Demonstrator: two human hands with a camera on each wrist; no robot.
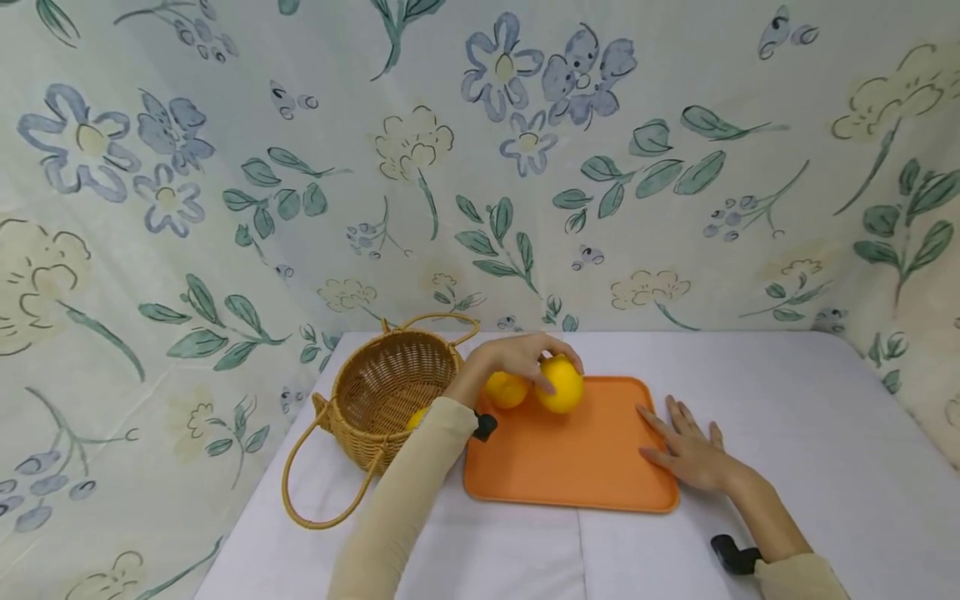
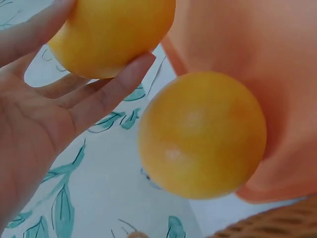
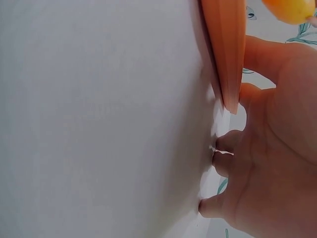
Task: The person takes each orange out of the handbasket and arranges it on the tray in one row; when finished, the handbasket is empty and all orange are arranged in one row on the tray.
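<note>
My left hand point(image 1: 517, 357) grips a round yellow-orange fruit point(image 1: 562, 386), which looks like an orange, at the back of the orange tray point(image 1: 570, 467). Its thumb and fingers curl round the fruit in the left wrist view. A second such fruit point(image 2: 203, 134) lies just left of it, at the tray's back left corner. My right hand point(image 1: 693, 450) is spread at the tray's right side, thumb and index finger touching the rim, other fingertips on the table. Left of the tray stands a wicker basket point(image 1: 360, 446), with part of a yellow fruit point(image 1: 417, 417) inside; my left forearm hides some of it.
The basket's front handle point(image 1: 288, 483) flops out over the table, and its back handle point(image 1: 442, 316) leans near the wall side. A white cloth covers the table point(image 1: 765, 400). Behind and at the sides hangs a floral curtain point(image 1: 420, 250).
</note>
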